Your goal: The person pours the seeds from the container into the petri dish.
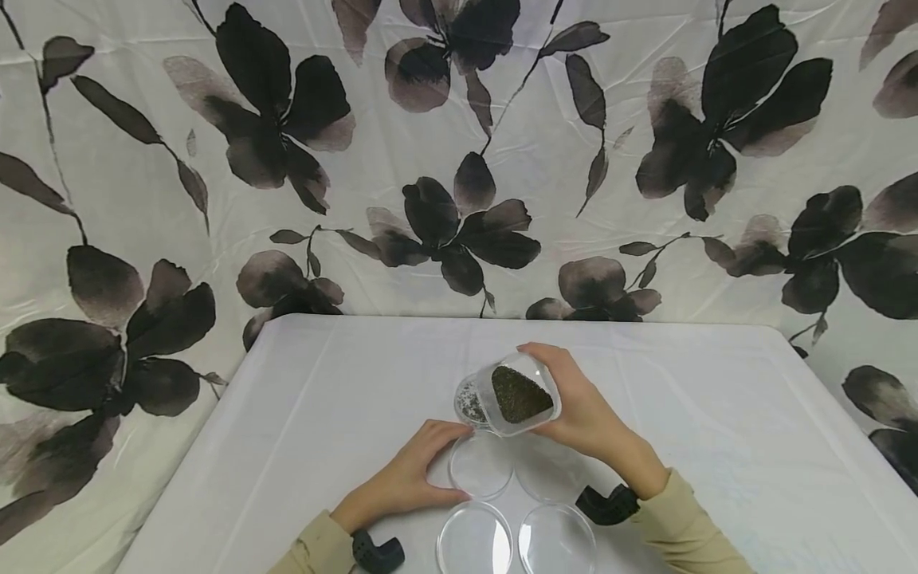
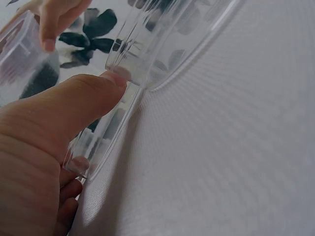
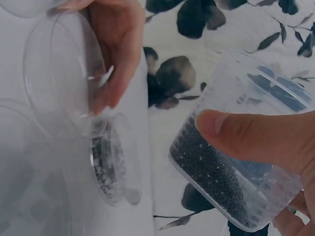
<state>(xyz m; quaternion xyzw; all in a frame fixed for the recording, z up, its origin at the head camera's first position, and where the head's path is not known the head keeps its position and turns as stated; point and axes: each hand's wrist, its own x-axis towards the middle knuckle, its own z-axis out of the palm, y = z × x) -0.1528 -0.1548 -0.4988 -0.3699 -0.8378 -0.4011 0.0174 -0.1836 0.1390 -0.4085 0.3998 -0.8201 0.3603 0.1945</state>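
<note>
1. If uncapped (I can't tell), the tilted tub [image 1: 522, 395] could spill its dark granules [image 3: 205, 169] over the worktop [image 1: 323, 399] were the right hand [image 1: 584, 404] to tip it further.
2. A slip of the left hand [image 1: 410, 472] might jog the flecked dish [image 1: 469, 402] just beyond its fingertips.
3. The tub lies within the right grip, spread wide around its walls; the left grip pinches a clear dish [image 1: 480, 465] by its rim.
</note>
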